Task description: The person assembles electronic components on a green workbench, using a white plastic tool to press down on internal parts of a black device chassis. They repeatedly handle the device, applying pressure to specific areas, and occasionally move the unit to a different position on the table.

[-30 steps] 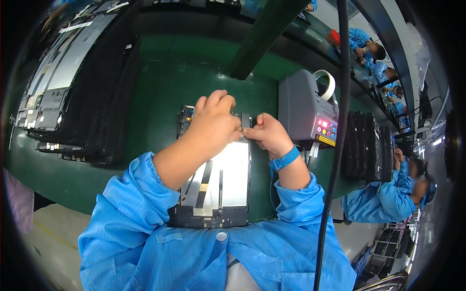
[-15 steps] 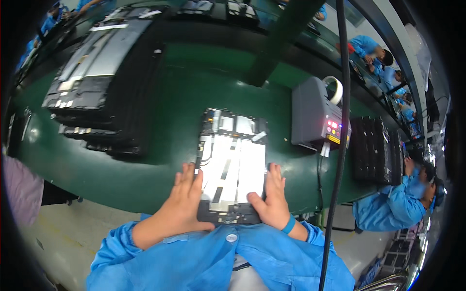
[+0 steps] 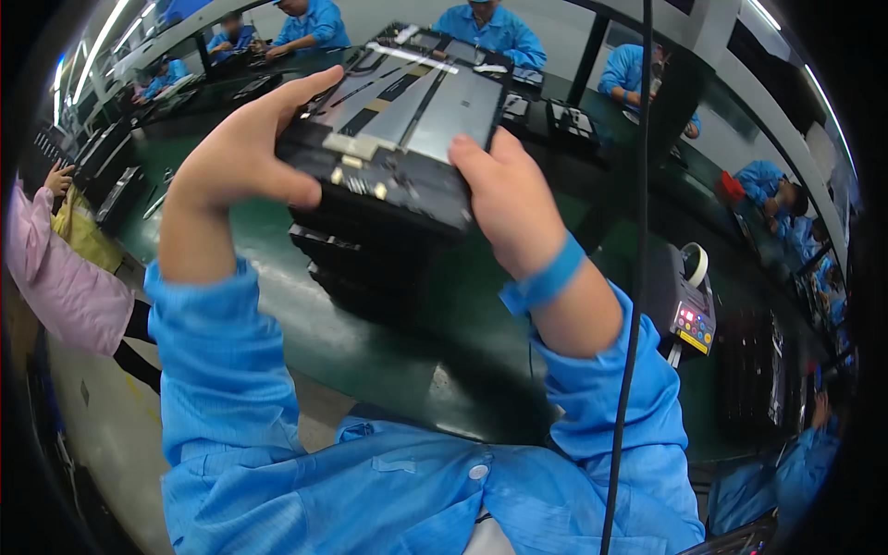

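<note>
"What spreads widest beneath our left hand and right hand?"

"The green table."

"And nearer under them?"

"A dark stack, probably piled there so we can reach it easily."

"Where do we have the flat device?"

"Between both hands, over the stack; we can't tell whether they touch. Our left grasps its left side; our right clasps its near right corner, thumb on top. Opposite edges likely give us balance and spare the grey face."

"Anything smaller?"

"A blue wristband, just below our right hand."
</note>
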### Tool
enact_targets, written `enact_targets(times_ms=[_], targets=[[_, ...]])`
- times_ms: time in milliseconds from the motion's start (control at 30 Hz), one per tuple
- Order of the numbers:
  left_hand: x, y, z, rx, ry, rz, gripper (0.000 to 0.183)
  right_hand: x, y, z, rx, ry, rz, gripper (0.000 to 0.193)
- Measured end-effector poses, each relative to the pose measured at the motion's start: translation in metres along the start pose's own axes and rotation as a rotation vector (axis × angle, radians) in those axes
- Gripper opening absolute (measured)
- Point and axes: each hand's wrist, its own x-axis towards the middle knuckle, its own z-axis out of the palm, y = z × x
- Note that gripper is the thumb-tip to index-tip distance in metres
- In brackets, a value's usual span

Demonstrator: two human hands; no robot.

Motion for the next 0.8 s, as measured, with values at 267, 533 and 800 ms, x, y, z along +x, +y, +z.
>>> enact_targets(times_ms=[267, 533, 800], targets=[[-0.056, -0.093, 0.02, -0.343, 0.44, -0.011, 0.087, 0.032, 0.034, -0.005, -0.024, 0.128, 0.019, 0.061], [-0.026, -0.094, 0.11, 0.151, 1.054, 0.038, 0.057, 0.132, 0.139, -0.046, 0.451, 0.231, 0.256, 0.077], [-0.038, -0.111, 0.116, 0.257, 1.194, 0.109, 0.064, 0.118, 0.112, -0.011, 0.376, 0.245, 0.256, 0.066]])
